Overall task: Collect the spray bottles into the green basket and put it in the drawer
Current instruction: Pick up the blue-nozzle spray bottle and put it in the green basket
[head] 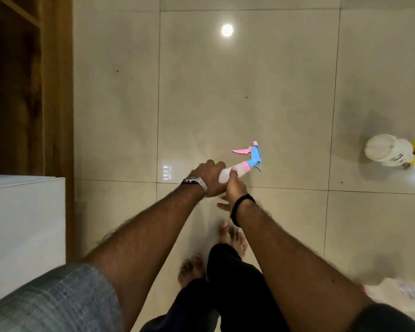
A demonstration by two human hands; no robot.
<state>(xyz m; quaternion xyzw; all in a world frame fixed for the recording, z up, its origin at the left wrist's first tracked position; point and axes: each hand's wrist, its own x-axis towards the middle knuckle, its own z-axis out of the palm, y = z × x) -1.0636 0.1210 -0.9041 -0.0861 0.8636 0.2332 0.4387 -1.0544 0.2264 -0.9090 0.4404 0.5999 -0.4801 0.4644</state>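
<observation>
I am standing barefoot on a glossy tiled floor point(225, 92), which is reflecting a round ceiling light. A dark wooden cabinet point(29, 80) is running down my left edge, and below it a white unit point(24, 231) is jutting in with its top surface towards me.

Both my forearms are reaching forward and meeting over the floor ahead of my feet. My left hand point(210, 179), with a metal watch point(197, 183) on its wrist, is curling over the clear body of a spray bottle point(240, 167), and my right hand point(235, 188), with a black band point(241, 206) on its wrist, is closing around the same body from the near side. So each grip is wrapping the bottle, which is lying tilted, its pink collar and blue-and-pink trigger head pointing away to the right, clear of my fingers.

Well apart to the right, a white spray bottle with a yellow trigger point(391, 152) is lying on its side on the floor. At the lower right edge something white with a label point(400, 291) is lying blurred; I cannot tell what it is.
</observation>
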